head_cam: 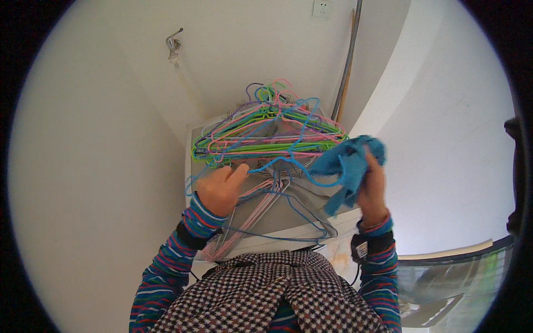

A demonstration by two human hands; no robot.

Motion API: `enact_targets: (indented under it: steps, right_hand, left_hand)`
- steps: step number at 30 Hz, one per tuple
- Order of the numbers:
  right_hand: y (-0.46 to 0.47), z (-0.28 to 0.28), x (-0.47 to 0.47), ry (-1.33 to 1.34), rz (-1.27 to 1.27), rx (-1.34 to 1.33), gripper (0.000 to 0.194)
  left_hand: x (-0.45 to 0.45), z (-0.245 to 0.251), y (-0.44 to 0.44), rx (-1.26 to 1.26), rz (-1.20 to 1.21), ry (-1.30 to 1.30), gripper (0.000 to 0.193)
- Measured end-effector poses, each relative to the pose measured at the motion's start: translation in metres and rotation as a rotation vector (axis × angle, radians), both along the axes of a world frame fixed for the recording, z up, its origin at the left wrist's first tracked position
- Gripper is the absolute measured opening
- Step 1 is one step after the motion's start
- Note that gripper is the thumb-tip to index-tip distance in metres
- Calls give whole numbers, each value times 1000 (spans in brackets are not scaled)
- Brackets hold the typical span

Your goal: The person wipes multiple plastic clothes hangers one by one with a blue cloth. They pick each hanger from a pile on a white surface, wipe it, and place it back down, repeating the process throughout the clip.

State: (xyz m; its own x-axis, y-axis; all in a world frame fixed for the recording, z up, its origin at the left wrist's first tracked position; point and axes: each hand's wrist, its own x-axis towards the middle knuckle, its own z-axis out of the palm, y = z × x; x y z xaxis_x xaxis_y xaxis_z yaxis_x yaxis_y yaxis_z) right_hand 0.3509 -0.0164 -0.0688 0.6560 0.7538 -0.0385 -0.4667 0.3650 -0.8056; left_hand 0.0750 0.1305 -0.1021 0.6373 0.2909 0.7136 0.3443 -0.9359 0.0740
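Observation:
My left hand (220, 189) is closed around one arm of a bright blue coated-wire clothes hanger (318, 181), whose hook points away from me. In my right hand (373, 191) is a bunched teal cloth (356, 166), slightly blurred, which overlaps the hanger's right end. Beyond my hands lies a heap of coated-wire hangers (270, 147) in green, pink, purple and blue. Closer to my body, between my wrists, are several more hangers, including a dark blue hanger (270, 239) and a pink hanger (256, 218).
The hangers rest on a grey-topped surface (266, 224) with a pale edge, set against white walls. A metal tap (172, 45) juts from the wall at left. Two poles (347, 62) lean in the far right corner, near a wall socket (322, 8). A window (454, 279) is at lower right.

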Motion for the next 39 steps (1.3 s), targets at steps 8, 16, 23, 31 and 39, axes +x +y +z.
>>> enact_targets:
  steps: [8, 16, 23, 31, 39]
  right_hand:
    - [-39, 33, -50, -1772, -17, -292, 43]
    - [-9, 19, -58, -1812, 470, -297, 40]
    - [-30, 2, -37, -1708, 644, -6, 45]
    - [-60, 17, -4, -457, -397, 206, 27]
    - [-29, -36, -81, 44, 149, 69, 39]
  left_hand:
    - [2, 17, -8, 150, -21, 196, 33]
    - [-2, 28, -10, 201, -45, 204, 32]
    - [-26, 24, 21, 269, -111, 340, 32]
    - [-30, 28, 28, 165, 31, 131, 25]
    - [11, 41, -11, 76, -49, -12, 27]
